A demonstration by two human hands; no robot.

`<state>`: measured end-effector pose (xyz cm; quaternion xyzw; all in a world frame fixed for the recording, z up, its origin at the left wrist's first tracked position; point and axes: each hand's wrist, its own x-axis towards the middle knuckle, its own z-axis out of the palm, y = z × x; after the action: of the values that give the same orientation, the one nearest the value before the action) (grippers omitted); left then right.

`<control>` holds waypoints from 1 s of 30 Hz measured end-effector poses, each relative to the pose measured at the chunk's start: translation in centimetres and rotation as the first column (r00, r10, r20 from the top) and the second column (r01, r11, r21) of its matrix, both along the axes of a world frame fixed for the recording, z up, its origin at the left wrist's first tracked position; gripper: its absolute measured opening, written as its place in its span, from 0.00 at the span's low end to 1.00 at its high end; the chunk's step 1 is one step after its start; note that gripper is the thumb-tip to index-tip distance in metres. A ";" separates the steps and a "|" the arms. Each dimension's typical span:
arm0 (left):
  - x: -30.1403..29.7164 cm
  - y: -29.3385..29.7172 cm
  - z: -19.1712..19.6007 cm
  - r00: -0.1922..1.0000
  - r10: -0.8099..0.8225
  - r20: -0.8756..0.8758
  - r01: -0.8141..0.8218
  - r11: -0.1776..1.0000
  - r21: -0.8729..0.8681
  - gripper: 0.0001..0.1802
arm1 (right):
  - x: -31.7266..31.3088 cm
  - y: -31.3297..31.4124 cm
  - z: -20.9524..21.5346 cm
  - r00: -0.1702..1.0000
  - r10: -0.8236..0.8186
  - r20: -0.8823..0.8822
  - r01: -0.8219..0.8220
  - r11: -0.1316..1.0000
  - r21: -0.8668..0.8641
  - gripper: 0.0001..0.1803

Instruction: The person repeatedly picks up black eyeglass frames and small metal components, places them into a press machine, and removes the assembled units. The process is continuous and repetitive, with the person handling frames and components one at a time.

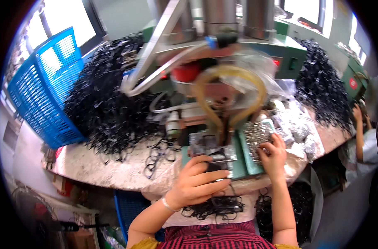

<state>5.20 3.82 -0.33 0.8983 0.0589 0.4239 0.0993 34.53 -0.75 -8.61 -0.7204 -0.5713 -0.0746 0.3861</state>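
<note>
At the near edge of the bench (pixel 114 170), the left hand (pixel 197 182) has its fingers curled around a small black frame piece (pixel 214 167), holding it just in front of the metal fixture (pixel 209 147) at the foot of the green press machine (pixel 238 54). The piece is mostly hidden by the fingers, so its exact shape cannot be made out. The right hand (pixel 273 155) rests to the right of the fixture, fingertips bent down and touching a heap of small shiny metal parts (pixel 257 137) that lies on a green tray (pixel 243 159) at the bench's near edge; whether it pinches one of them cannot be told. A loop of yellowish hose (pixel 230 87) hangs from the machine above the fixture. A large pile of black frame pieces (pixel 106 95) covers the left part of the bench, leaning against a blue plastic basket (pixel 43 87) at the left edge, with a few loose pieces (pixel 156 155) scattered toward the near edge. Another black pile (pixel 324 83) sits at the far right corner, with clear plastic bags (pixel 297 128) beside it. More black pieces (pixel 218 206) lie in the person's lap below the bench edge. Another person's arm (pixel 358 133) shows at the far right.
</note>
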 end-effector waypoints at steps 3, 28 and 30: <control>0.1 0.2 -0.4 0.999 -0.041 0.017 0.041 0.999 -0.002 0.19 | 0.1 0.1 -0.6 1.000 -0.028 -0.012 0.029 0.998 0.060 0.07; -14.1 4.9 -6.3 0.675 0.371 -0.638 -0.727 0.186 -0.661 0.17 | 0.1 -0.4 0.2 0.916 -0.016 -0.401 0.123 0.963 0.241 0.06; -10.2 -1.5 -5.5 0.967 0.007 -0.254 -0.252 -0.081 -0.964 0.20 | 0.4 -0.8 0.1 0.927 0.003 -0.374 0.093 0.966 0.240 0.05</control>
<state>-5.04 2.30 -5.86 0.5619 0.4436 0.1763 0.6756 34.96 -1.54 -8.48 -0.6791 -0.4569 -0.0182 0.5742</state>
